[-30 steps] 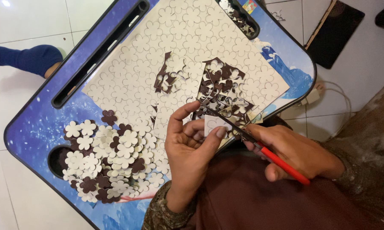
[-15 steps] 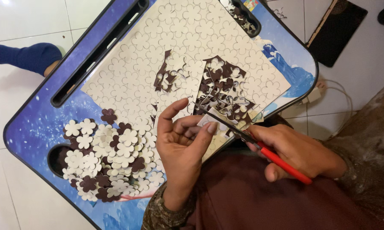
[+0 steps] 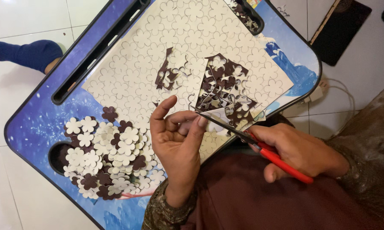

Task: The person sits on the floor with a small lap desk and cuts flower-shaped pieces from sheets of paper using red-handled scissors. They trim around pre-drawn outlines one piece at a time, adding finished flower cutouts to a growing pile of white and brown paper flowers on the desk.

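Since a second ago I see my left hand [image 3: 177,142] curl tighter, pinching a small white piece [image 3: 219,116] while my right hand [image 3: 300,151] closes red scissors [image 3: 260,147] on it; cut flowers [image 3: 111,155] pile left, most of the flower sheet [image 3: 179,55] uncut.

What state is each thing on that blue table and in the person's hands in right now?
Scissors: blades open, in the right hand.
Small white piece: pinched by the left hand, between the blades.
Flower sheet: flat, partly cut away.
Cut flowers: piled loose.
Table: bearing all.
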